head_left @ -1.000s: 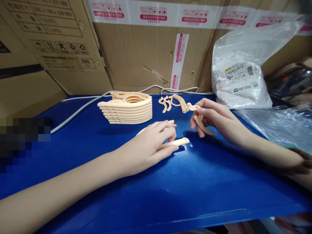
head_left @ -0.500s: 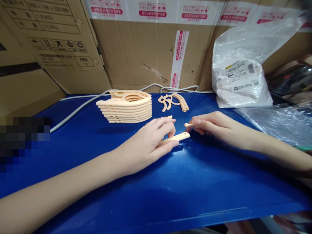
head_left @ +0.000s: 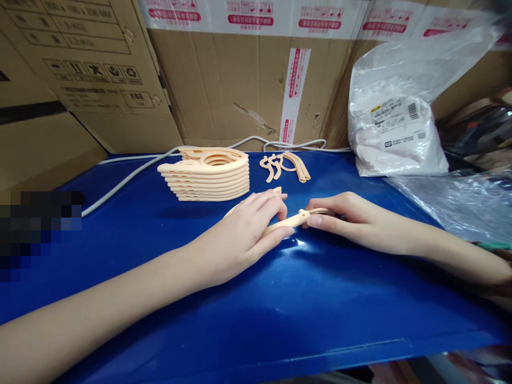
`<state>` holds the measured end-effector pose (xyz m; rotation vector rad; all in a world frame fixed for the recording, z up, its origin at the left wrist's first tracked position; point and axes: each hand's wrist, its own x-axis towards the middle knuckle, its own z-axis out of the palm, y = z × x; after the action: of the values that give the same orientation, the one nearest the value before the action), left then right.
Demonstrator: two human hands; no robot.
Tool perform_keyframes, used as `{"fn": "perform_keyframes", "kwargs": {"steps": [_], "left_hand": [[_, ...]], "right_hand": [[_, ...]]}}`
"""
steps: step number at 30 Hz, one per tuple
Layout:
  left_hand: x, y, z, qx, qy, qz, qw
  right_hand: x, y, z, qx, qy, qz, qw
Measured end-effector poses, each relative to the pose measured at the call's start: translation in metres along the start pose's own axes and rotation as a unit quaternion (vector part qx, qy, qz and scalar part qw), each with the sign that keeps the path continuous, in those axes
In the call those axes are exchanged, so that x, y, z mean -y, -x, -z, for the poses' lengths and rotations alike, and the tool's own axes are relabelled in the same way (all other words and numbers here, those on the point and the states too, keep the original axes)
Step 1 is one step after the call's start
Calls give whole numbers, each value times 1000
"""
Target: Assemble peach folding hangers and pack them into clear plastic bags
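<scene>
My left hand (head_left: 252,226) is closed around a cream plastic hanger arm (head_left: 285,224), whose far end slants up to the right. Another cream tip shows just beyond its fingers; most of that piece is hidden under the hand. My right hand (head_left: 344,216) pinches a thin curved cream hanger hook (head_left: 320,211) between thumb and fingers. The hook's knobbed end touches the holed end of the hanger arm. Behind my left hand stands a neat stack of folded cream hangers (head_left: 208,178).
Loose hooks (head_left: 269,169) and slim curved arms (head_left: 300,168) lie at the back of the blue tabletop (head_left: 256,320). A white cable (head_left: 132,186) runs behind the stack. Cardboard boxes (head_left: 224,85) wall the back and left. A white plastic bag (head_left: 396,128) sits at the back right.
My right hand has brought the hook leftward, so its end now meets the hanger arm where a gap was before. My left hand has barely moved.
</scene>
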<state>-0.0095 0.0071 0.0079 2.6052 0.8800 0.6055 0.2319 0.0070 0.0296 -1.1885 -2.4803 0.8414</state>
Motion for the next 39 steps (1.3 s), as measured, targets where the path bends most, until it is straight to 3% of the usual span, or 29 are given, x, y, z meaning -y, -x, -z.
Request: {"fn": "perform_keyframes", "kwargs": {"steps": [9, 17, 30, 35, 39], "left_hand": [[2, 0, 1, 22, -22, -39, 999], [5, 0, 0, 29, -19, -40, 999], [7, -1, -1, 19, -37, -50, 998], [7, -1, -2, 9, -42, -54, 998], [6, -1, -4, 0, -35, -45, 998]], "right_hand": [[-2, 1, -6, -19, -49, -1, 999], [-2, 0, -5, -48, 45, 68, 996], [-3, 4, -5, -77, 192, 120, 971], [-2, 2, -7, -79, 196, 94, 973], [-2, 0, -11, -73, 143, 41, 986]]}}
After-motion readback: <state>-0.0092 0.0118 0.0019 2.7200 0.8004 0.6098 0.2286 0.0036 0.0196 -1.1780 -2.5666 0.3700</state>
